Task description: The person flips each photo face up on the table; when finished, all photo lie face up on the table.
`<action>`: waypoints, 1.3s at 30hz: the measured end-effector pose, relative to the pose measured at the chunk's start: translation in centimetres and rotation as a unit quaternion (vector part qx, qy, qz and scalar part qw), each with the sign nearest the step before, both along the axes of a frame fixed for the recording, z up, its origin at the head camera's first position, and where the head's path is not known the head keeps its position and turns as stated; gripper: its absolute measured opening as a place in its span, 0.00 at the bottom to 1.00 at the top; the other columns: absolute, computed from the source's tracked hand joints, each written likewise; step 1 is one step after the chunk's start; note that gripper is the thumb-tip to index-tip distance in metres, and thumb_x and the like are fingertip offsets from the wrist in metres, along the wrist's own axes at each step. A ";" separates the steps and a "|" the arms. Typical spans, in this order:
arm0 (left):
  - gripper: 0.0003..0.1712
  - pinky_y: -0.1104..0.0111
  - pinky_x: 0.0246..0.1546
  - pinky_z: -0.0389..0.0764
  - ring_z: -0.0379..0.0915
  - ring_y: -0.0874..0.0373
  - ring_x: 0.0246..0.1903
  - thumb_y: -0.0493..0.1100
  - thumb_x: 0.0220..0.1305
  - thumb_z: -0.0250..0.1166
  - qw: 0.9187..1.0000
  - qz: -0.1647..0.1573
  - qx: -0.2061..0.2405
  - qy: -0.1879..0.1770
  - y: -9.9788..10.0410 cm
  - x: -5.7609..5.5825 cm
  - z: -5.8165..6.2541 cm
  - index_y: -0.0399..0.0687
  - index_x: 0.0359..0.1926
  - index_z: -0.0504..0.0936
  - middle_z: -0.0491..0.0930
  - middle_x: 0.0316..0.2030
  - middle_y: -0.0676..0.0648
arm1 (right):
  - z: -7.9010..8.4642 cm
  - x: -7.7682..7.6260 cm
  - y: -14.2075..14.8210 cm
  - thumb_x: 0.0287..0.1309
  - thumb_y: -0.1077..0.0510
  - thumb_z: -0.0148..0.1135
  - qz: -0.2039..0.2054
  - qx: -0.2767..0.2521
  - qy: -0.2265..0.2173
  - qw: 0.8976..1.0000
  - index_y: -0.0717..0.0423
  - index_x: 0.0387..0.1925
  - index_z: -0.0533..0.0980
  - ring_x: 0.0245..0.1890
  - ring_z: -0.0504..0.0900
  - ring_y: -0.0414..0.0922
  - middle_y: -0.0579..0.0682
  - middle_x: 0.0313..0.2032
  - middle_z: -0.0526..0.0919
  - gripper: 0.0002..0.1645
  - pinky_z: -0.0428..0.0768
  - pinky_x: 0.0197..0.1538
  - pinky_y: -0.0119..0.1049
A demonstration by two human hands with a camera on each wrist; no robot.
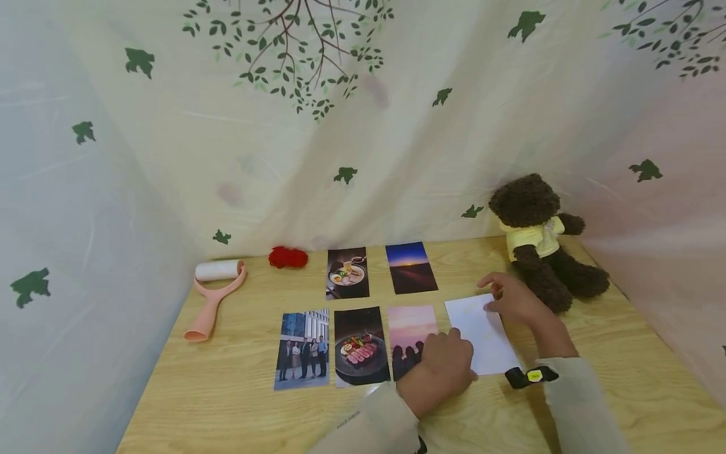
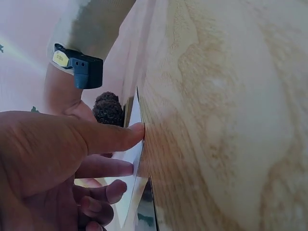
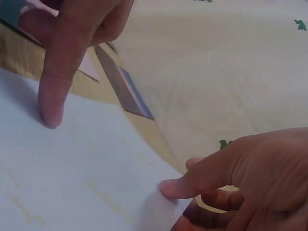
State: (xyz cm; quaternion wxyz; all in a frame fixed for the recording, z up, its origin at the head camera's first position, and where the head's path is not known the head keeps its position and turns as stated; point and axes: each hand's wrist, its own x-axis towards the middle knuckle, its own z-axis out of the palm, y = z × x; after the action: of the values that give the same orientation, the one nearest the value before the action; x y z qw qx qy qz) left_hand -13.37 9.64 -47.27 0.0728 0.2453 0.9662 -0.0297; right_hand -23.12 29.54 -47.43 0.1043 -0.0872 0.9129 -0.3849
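A white card [image 1: 479, 334] with faint yellowish print lies at the right end of the front row of photo cards. My right hand [image 1: 518, 306] pinches its far right corner, thumb on top and fingers under the edge. From the left, my left hand [image 1: 439, 366] reaches over the card; in the right wrist view its straight index finger [image 3: 55, 91] touches the white face. The left thumb [image 2: 122, 135] rests at the card's near edge in the left wrist view. Beneath the left hand, a pink-sky photo [image 1: 411, 325] is partly covered.
Left of it lie a steak photo [image 1: 362, 347] and a group photo [image 1: 302, 350]. Behind are a noodle bowl photo [image 1: 347, 273] and a sunset photo [image 1: 411, 268]. A lint roller [image 1: 210, 299], red fuzzy item [image 1: 288, 257] and teddy bear [image 1: 527, 202] stand around them.
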 end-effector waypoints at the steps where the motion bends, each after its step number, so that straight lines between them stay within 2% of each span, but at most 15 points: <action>1: 0.20 0.66 0.40 0.80 0.80 0.60 0.36 0.70 0.63 0.71 1.000 -0.002 0.007 0.002 0.0 -0.1 0.0 0.66 0.44 0.91 0.82 0.42 0.57 | 0.3 0.1 0.0 0.59 0.71 0.71 -0.006 -0.009 0.001 1.000 0.69 0.58 0.75 0.37 0.74 0.50 0.61 0.41 0.73 0.26 0.77 0.34 0.40; 5: 0.23 0.67 0.36 0.80 0.80 0.60 0.36 0.72 0.67 0.65 0.999 -0.008 0.035 0.022 -0.1 -0.3 0.2 0.63 0.39 0.91 0.82 0.41 0.56 | 1.4 0.3 0.2 0.62 0.68 0.71 -0.020 -0.039 0.009 0.999 0.71 0.61 0.75 0.39 0.77 0.49 0.60 0.42 0.75 0.27 0.80 0.35 0.37; 10: 0.26 0.67 0.31 0.79 0.81 0.61 0.34 0.70 0.74 0.58 0.997 0.014 0.074 0.027 0.2 -0.6 0.6 0.60 0.38 0.90 0.83 0.37 0.55 | 2.9 0.7 0.2 0.65 0.64 0.70 -0.031 -0.090 -0.013 0.995 0.72 0.65 0.71 0.38 0.80 0.45 0.60 0.46 0.75 0.31 0.87 0.39 0.39; 14: 0.26 0.68 0.29 0.79 0.81 0.62 0.31 0.65 0.79 0.54 0.990 0.035 0.135 0.008 0.2 -1.0 1.0 0.55 0.39 0.88 0.84 0.33 0.53 | 3.8 0.7 -0.2 0.67 0.61 0.70 -0.039 -0.130 -0.037 0.990 0.71 0.68 0.69 0.38 0.83 0.41 0.55 0.45 0.75 0.34 0.88 0.43 0.42; 16: 0.28 0.68 0.27 0.78 0.80 0.62 0.28 0.65 0.80 0.51 0.982 0.044 0.182 -0.021 0.0 -1.4 1.1 0.52 0.39 0.86 0.85 0.31 0.52 | 4.2 0.8 -0.5 0.68 0.60 0.70 -0.041 -0.153 -0.047 0.986 0.71 0.68 0.69 0.38 0.83 0.41 0.52 0.44 0.76 0.34 0.89 0.44 0.43; 18: 0.32 0.68 0.25 0.76 0.78 0.63 0.26 0.68 0.80 0.48 0.965 0.062 0.246 -0.071 -0.3 -1.7 1.3 0.49 0.44 0.87 0.86 0.32 0.52 | 4.4 1.0 -0.9 0.68 0.60 0.70 -0.041 -0.176 -0.053 0.982 0.71 0.68 0.69 0.39 0.84 0.40 0.50 0.43 0.76 0.34 0.89 0.45 0.44; 20: 0.36 0.69 0.24 0.75 0.77 0.63 0.24 0.71 0.79 0.48 0.938 0.085 0.312 -0.125 -0.7 -2.0 1.6 0.46 0.49 0.87 0.86 0.32 0.51 | 4.5 1.2 -1.4 0.68 0.60 0.70 -0.038 -0.194 -0.051 0.979 0.71 0.67 0.69 0.39 0.84 0.40 0.49 0.42 0.77 0.33 0.90 0.45 0.44; 22: 0.38 0.69 0.23 0.74 0.75 0.64 0.22 0.73 0.76 0.51 0.906 0.110 0.372 -0.170 -1.2 -2.3 1.8 0.44 0.51 0.88 0.85 0.30 0.53 | 4.4 1.4 -2.0 0.68 0.60 0.70 -0.036 -0.206 -0.046 0.977 0.71 0.66 0.70 0.40 0.84 0.40 0.48 0.41 0.78 0.32 0.90 0.45 0.44; 24: 0.36 0.68 0.19 0.70 0.69 0.63 0.17 0.72 0.75 0.55 0.877 0.127 0.416 -0.205 -1.6 -2.5 2.0 0.45 0.47 0.90 0.80 0.22 0.54 | 4.2 1.6 -2.5 0.68 0.60 0.69 -0.037 -0.214 -0.037 0.975 0.72 0.66 0.71 0.40 0.84 0.39 0.46 0.41 0.79 0.31 0.89 0.44 0.42; 27: 0.31 0.69 0.15 0.63 0.61 0.63 0.11 0.65 0.75 0.59 0.845 0.135 0.463 -0.232 -2.2 -2.9 2.2 0.43 0.36 0.91 0.72 0.13 0.55 | 3.8 1.8 -3.2 0.69 0.61 0.69 -0.043 -0.234 -0.027 0.971 0.72 0.66 0.70 0.39 0.85 0.39 0.46 0.40 0.79 0.31 0.89 0.43 0.40; 30: 0.24 0.69 0.12 0.60 0.57 0.63 0.08 0.54 0.74 0.60 0.819 0.133 0.501 -0.246 -2.6 -3.2 2.0 0.44 0.30 0.91 0.78 0.13 0.54 | 3.3 1.8 -3.7 0.71 0.61 0.66 -0.037 -0.242 -0.022 0.969 0.73 0.69 0.66 0.38 0.87 0.41 0.51 0.42 0.82 0.33 0.90 0.44 0.41; 32: 0.20 0.70 0.10 0.59 0.56 0.63 0.07 0.48 0.73 0.59 0.815 0.128 0.512 -0.241 -2.8 -3.3 1.7 0.45 0.28 0.91 0.85 0.18 0.54 | 2.8 2.0 -3.9 0.74 0.60 0.63 -0.023 -0.228 -0.021 0.973 0.72 0.72 0.64 0.40 0.88 0.42 0.58 0.46 0.84 0.34 0.90 0.46 0.42; 34: 0.19 0.71 0.10 0.59 0.55 0.64 0.06 0.44 0.72 0.59 0.819 0.120 0.512 -0.231 -2.9 -3.5 1.4 0.45 0.28 0.92 0.89 0.22 0.53 | 2.2 2.2 -4.0 0.75 0.59 0.61 -0.010 -0.208 -0.027 0.978 0.71 0.74 0.63 0.44 0.88 0.45 0.65 0.50 0.84 0.34 0.90 0.49 0.44; 36: 0.19 0.72 0.10 0.58 0.56 0.65 0.06 0.43 0.72 0.60 0.826 0.113 0.505 -0.223 -3.1 -3.6 1.1 0.43 0.30 0.93 0.89 0.22 0.52 | 1.5 2.5 -4.1 0.76 0.60 0.61 0.003 -0.180 -0.035 0.983 0.71 0.74 0.64 0.49 0.88 0.50 0.70 0.55 0.82 0.33 0.89 0.50 0.44; 39: 0.17 0.73 0.12 0.59 0.60 0.66 0.08 0.45 0.73 0.61 0.845 0.109 0.482 -0.202 -3.4 -3.6 0.8 0.44 0.34 0.94 0.89 0.21 0.54 | 0.4 3.1 -4.0 0.74 0.62 0.61 0.020 -0.139 -0.039 0.989 0.71 0.70 0.69 0.55 0.87 0.56 0.70 0.58 0.82 0.29 0.88 0.50 0.40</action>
State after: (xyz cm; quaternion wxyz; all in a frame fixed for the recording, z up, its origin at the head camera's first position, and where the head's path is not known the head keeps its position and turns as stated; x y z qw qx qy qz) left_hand -16.97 6.24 -46.50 0.1418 0.1433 0.8432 0.4983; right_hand -20.07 25.53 -47.08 0.1343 -0.1041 0.8439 -0.5089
